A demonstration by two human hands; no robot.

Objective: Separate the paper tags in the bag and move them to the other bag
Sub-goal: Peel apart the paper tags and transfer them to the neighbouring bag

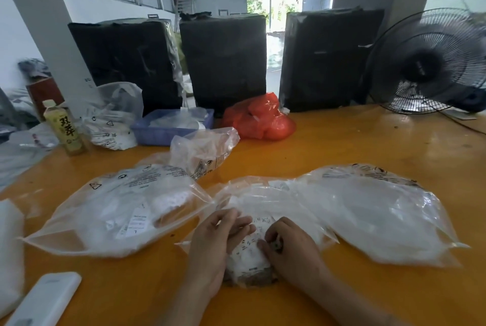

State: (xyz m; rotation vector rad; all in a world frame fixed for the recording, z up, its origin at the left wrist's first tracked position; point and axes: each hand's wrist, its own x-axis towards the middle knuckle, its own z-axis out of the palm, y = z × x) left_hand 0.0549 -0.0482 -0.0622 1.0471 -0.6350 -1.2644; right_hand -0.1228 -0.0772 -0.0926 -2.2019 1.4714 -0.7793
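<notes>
A fanned bundle of white paper tags (251,249) with printed size letters lies on the orange table near the front edge. My left hand (213,244) cups its left side. My right hand (286,249) pinches tags at the bundle's right edge with curled fingers. A large clear plastic bag (121,210) holding white tags lies to the left, its mouth facing me. A second clear bag (373,215), full of white material, lies to the right. A flatter clear bag (263,197) spreads just behind my hands.
A small clear bag (205,149) sits behind the left bag. Farther back are a blue tray (168,128), a red plastic bag (260,118), a drink bottle (64,128), three black wrapped bundles (223,57) and a fan (431,63). A white device (47,299) lies front left.
</notes>
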